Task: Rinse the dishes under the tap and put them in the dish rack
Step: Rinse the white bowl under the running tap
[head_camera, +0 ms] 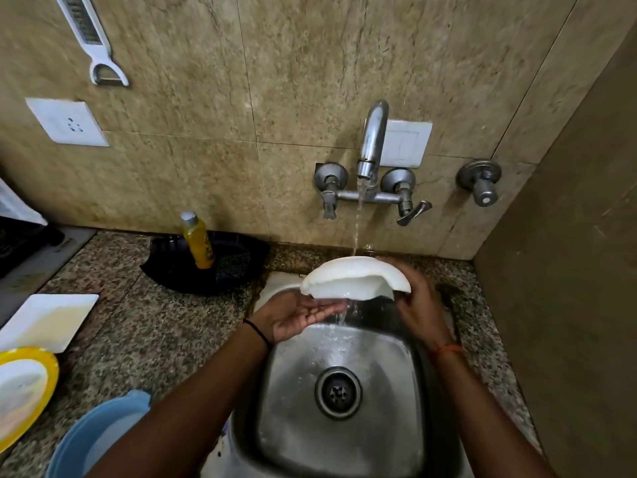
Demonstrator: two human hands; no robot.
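White bowl (355, 279) tilted under tap (370, 146), right hand (418, 305) gripping rim.

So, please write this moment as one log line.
phase: rinsing | white dish under tap | right hand grips rim | left hand open beneath

White bowl (351, 279) tilted under tap (370, 146)

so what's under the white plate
The left hand, palm up with straight fingers, and the sink catching runoff. The right hand grips the plate, which hides its fingertips.
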